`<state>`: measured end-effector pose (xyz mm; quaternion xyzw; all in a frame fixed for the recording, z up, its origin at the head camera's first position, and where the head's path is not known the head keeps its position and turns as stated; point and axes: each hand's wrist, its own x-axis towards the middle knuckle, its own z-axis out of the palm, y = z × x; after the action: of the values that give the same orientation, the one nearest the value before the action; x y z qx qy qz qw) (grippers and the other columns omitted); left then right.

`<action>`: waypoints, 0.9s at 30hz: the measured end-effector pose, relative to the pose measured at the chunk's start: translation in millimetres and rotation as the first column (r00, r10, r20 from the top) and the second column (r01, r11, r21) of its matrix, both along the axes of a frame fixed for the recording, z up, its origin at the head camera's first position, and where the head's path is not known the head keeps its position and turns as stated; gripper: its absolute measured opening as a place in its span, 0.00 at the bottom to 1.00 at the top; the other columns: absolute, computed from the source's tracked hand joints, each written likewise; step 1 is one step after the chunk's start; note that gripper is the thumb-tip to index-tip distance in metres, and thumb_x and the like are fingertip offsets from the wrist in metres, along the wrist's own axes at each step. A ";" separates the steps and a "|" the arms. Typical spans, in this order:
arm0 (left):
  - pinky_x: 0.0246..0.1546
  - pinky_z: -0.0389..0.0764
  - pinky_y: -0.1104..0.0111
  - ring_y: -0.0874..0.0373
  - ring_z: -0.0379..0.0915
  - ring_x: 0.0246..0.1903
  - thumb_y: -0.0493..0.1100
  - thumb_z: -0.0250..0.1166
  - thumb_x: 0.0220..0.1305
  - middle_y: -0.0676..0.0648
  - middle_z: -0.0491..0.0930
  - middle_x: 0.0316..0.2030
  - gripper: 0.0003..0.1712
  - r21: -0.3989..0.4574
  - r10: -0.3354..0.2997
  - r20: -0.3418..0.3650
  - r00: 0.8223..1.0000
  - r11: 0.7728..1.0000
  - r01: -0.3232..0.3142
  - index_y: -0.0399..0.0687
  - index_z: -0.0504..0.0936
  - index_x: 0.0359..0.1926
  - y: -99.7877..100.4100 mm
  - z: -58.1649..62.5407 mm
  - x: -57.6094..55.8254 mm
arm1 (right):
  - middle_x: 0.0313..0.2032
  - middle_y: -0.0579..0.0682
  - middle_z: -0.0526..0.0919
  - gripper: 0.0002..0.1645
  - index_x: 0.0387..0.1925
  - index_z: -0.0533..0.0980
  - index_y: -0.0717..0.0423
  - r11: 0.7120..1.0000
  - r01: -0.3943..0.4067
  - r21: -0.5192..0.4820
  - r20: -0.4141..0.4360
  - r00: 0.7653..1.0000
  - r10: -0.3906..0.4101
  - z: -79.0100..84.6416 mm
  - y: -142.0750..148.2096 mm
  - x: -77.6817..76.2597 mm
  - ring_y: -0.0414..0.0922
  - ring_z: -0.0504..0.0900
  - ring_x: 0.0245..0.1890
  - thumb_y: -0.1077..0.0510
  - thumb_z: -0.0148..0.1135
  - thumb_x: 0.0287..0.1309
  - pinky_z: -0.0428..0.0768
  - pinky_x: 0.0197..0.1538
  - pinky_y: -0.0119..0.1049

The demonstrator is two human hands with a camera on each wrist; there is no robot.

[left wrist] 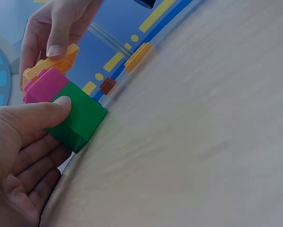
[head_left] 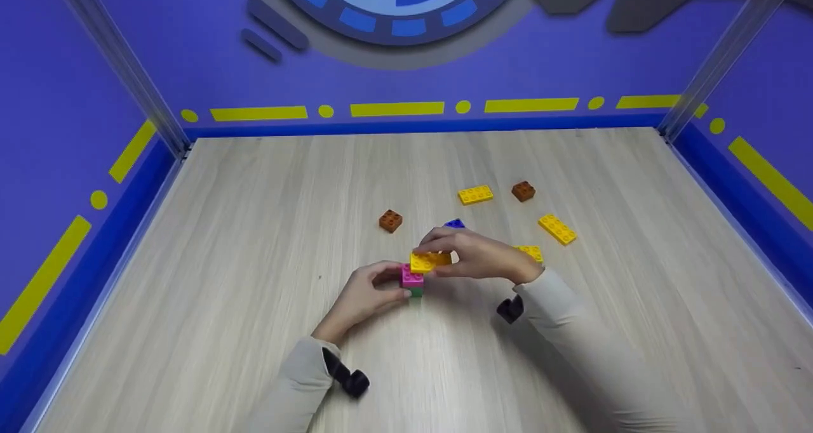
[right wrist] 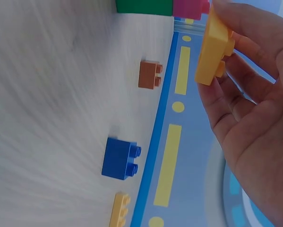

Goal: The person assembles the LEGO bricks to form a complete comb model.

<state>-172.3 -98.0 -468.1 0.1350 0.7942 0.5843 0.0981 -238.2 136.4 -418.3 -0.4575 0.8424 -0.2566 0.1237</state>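
My left hand (head_left: 362,294) pinches a small stack, with its thumb on one side and its fingers on the other. The stack is a pink brick (head_left: 413,277) on top of a green brick (left wrist: 82,111), standing on the table. Above and just right of it, my right hand (head_left: 481,255) holds a flat yellow brick (head_left: 422,264) between thumb and fingers. That brick is slightly tilted and overlaps the pink studs from above; whether they touch, I cannot tell. A blue brick (right wrist: 117,159) lies behind the right hand, mostly hidden in the head view.
Further back on the wooden table (head_left: 254,230) are two brown bricks, one left (head_left: 390,221) and one right (head_left: 523,191). Flat yellow bricks lie at the back (head_left: 475,195), to the right (head_left: 557,229), and partly behind the right wrist (head_left: 530,253). Blue panels (head_left: 406,84) wall the table.
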 end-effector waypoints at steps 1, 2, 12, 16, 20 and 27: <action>0.62 0.71 0.53 0.45 0.75 0.55 0.36 0.71 0.54 0.39 0.80 0.53 0.24 -0.003 0.000 -0.001 1.000 1.000 0.000 0.38 0.79 0.54 0.2 -0.5 -0.4 | 0.54 0.50 0.79 0.25 0.58 0.76 0.54 1.000 -0.004 0.001 0.001 1.000 0.004 0.1 -0.7 0.7 0.45 0.77 0.51 0.56 0.65 0.59 0.81 0.55 0.37; 0.62 0.71 0.53 0.45 0.75 0.55 0.36 0.71 0.54 0.39 0.80 0.52 0.24 -0.005 0.001 -0.002 1.000 1.000 -0.001 0.38 0.79 0.54 0.3 -1.3 -0.8 | 0.54 0.50 0.79 0.25 0.59 0.76 0.54 1.000 -0.007 0.003 0.002 1.000 0.007 0.1 -1.5 1.2 0.45 0.77 0.51 0.55 0.65 0.60 0.80 0.55 0.37; 0.63 0.71 0.55 0.51 0.75 0.55 0.43 0.73 0.53 0.45 0.81 0.53 0.26 -0.023 0.012 -0.008 1.000 1.000 -0.012 0.44 0.79 0.54 -3.0 -33.7 -14.8 | 0.53 0.49 0.79 0.24 0.58 0.76 0.53 1.000 0.003 0.009 0.005 1.000 -0.003 0.5 -4.3 3.2 0.44 0.77 0.52 0.55 0.65 0.59 0.80 0.57 0.37; 0.62 0.72 0.56 0.52 0.76 0.54 0.45 0.73 0.53 0.45 0.81 0.52 0.26 -0.002 -0.004 -0.014 1.000 1.000 0.004 0.45 0.80 0.53 -3.6 -35.0 -15.6 | 0.53 0.49 0.79 0.24 0.58 0.76 0.53 1.000 0.004 0.008 0.001 1.000 -0.004 0.5 -4.5 3.7 0.44 0.77 0.51 0.54 0.65 0.60 0.80 0.57 0.37; 0.61 0.73 0.56 0.52 0.76 0.54 0.45 0.73 0.53 0.45 0.82 0.52 0.26 0.013 -0.010 -0.015 1.000 1.000 0.011 0.45 0.80 0.53 -3.6 -34.4 -15.8 | 0.53 0.49 0.78 0.24 0.58 0.76 0.53 1.000 0.003 0.006 -0.003 1.000 -0.003 -0.5 -4.6 3.7 0.44 0.77 0.51 0.54 0.64 0.60 0.80 0.56 0.37; 0.62 0.73 0.57 0.52 0.76 0.55 0.44 0.73 0.53 0.45 0.81 0.52 0.26 -0.001 -0.009 -0.009 1.000 1.000 0.009 0.44 0.80 0.53 -3.8 -33.5 -15.5 | 0.54 0.48 0.78 0.24 0.59 0.76 0.53 1.000 0.005 -0.015 0.007 1.000 -0.005 -2.7 -5.1 3.7 0.43 0.77 0.50 0.54 0.64 0.60 0.81 0.55 0.36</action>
<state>-187.7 -101.7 -501.6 0.1411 0.7943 0.5828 0.0973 -234.6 131.3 -421.1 -0.4555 0.8410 -0.2649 0.1228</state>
